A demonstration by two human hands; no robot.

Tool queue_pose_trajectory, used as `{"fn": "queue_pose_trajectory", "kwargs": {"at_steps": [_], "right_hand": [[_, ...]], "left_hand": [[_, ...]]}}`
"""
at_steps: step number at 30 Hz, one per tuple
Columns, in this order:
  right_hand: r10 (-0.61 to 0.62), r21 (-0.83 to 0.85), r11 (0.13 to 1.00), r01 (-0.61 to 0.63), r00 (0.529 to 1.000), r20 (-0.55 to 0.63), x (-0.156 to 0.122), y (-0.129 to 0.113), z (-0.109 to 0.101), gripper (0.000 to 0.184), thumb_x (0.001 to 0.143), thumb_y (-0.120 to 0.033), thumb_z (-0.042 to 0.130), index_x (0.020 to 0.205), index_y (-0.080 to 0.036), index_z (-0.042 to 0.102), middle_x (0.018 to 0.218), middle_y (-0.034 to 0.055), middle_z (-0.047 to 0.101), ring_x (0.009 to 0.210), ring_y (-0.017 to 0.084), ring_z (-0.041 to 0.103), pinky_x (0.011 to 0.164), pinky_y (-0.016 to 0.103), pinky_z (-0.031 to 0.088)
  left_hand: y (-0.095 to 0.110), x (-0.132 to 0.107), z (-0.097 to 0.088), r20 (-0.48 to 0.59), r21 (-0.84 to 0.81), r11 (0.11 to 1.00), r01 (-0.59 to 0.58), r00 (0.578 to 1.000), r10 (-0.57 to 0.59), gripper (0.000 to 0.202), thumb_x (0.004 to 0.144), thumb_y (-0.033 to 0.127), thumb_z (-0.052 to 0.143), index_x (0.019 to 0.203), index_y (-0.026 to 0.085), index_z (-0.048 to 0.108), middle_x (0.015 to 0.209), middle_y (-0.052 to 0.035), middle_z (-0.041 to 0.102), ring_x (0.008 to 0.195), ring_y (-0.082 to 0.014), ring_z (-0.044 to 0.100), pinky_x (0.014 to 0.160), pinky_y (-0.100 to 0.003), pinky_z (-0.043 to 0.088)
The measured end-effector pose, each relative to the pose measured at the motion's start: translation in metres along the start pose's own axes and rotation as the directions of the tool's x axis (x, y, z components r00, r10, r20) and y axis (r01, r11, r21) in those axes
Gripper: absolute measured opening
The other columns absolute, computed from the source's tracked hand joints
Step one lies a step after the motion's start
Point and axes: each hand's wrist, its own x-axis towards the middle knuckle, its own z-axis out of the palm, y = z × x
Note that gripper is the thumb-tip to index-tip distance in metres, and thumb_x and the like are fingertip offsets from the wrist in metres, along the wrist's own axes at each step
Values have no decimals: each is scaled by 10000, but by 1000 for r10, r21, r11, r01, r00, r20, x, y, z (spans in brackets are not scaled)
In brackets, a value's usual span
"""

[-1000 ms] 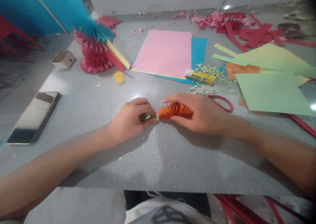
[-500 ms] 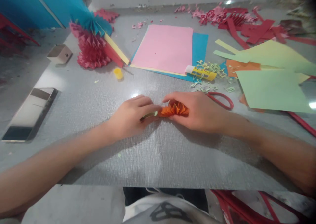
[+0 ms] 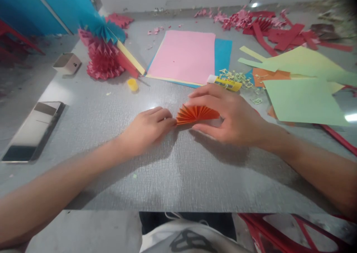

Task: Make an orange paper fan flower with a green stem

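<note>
Two hands gripping a pleated orange paper fan (image 3: 196, 114) on the grey tabletop (image 3: 111, 178), the left hand (image 3: 146, 128) closing around its narrow end, the right hand (image 3: 232, 115) curling over its wide edge (pleats all folded, fan spread to about a half-circle, nothing yet joined to it).

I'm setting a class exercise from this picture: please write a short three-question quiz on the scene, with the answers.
1. Multiple choice: which hand reaches over the orange pleated paper fan, with fingers above and thumb below it? A) left hand B) right hand
2. True or false: the glue stick lies in the middle of the pink paper sheet.
3. Short answer: what colour is the pleated paper rosette to the left of the pink sheet?

Key: 1 B; 2 false, it lies beyond the sheet's corner; 3 red.
</note>
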Motion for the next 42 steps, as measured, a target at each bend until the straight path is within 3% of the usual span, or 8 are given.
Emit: {"fn": "queue_pose_trajectory", "kwargs": {"at_steps": [4,7,14,23,27,31,35,42], "right_hand": [[-97,-55,994,96,995,-12,-1,9,9,405,839,-288,748,1236,-268,670,1363,106,619,1300,340,547,1123,560,400],[-115,-21,993,115,993,-10,0,16,19,369,867,-266,722,1234,-258,680,1302,102,671,1244,325,591,1090,558,424],[-129,-1,992,130,986,-108,3,21,28,266,904,-186,655,1160,-243,702,1184,87,716,1133,278,634,1007,486,495],[-242,-103,969,226,952,-187,2,17,21,198,943,-188,600,1113,-229,694,1058,71,733,988,232,666,895,402,512],[-253,-117,966,232,943,-215,1,12,16,186,956,-195,582,1101,-216,697,1036,77,734,963,227,670,867,389,518],[-269,-130,960,248,945,-185,2,9,14,186,965,-194,573,1096,-208,703,1029,81,734,946,221,665,854,383,522],[-281,-113,958,265,947,-156,3,9,14,206,972,-203,575,1130,-215,707,1055,83,731,959,222,658,868,391,522],[-295,-94,955,283,943,-155,2,7,16,257,982,-214,574,1204,-219,704,1053,85,736,982,230,664,899,408,526]], "left_hand": [[-1,1,-5,53,52,998,40,998,-43,227,1011,162,461,1010,153,688,924,-83,703,833,-189,645,722,-308,515],[0,2,-6,46,47,992,121,991,-123,221,1006,171,462,969,159,679,887,-77,700,807,-188,640,714,-306,504],[5,4,-9,21,-103,956,276,961,-275,232,1020,248,435,989,173,652,857,-59,709,775,-181,645,690,-289,475],[13,7,-25,41,-337,828,449,885,-463,236,1000,334,530,907,179,681,643,17,658,528,-95,532,547,-220,399],[17,4,-28,-25,-330,826,457,870,-492,231,968,396,607,943,187,703,650,21,665,522,-87,526,526,-214,390],[19,3,-29,-75,-340,839,425,877,-475,262,954,395,643,1103,182,675,711,18,705,542,-83,563,552,-206,427],[20,3,-30,-51,-353,831,430,878,-477,250,962,400,630,1095,200,701,723,15,720,551,-86,579,555,-208,435],[19,2,-29,22,-432,755,493,843,-537,246,932,443,657,1033,231,730,766,8,741,576,-102,588,534,-225,428]]}}
